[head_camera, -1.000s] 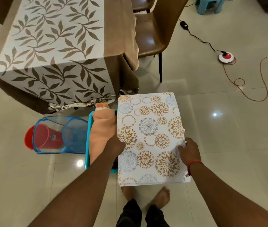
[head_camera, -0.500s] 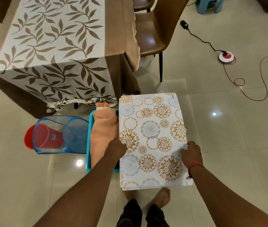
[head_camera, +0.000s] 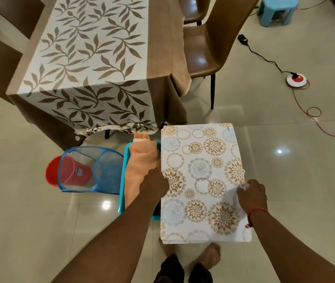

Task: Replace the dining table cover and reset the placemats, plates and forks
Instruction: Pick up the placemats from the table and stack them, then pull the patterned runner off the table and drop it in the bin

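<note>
I hold a stack of white placemats [head_camera: 202,180] with gold and blue flower circles flat in front of me, above the floor. My left hand [head_camera: 154,185] grips the stack's left edge and my right hand [head_camera: 251,194] pinches its right edge. The dining table [head_camera: 162,64] ahead wears a brown cover with a white leaf-print panel. No plates or forks show.
A teal tray [head_camera: 122,180] holding a folded peach cloth [head_camera: 141,162] sits below my left hand. A blue mesh hamper [head_camera: 90,170] with a red bucket [head_camera: 52,174] lies left of it. Brown chairs [head_camera: 207,52] flank the table. Cables and a floor socket [head_camera: 296,79] lie right.
The placemat stack has shifted slightly nearer to me and lower in view; both hands keep their hold on its edges.
</note>
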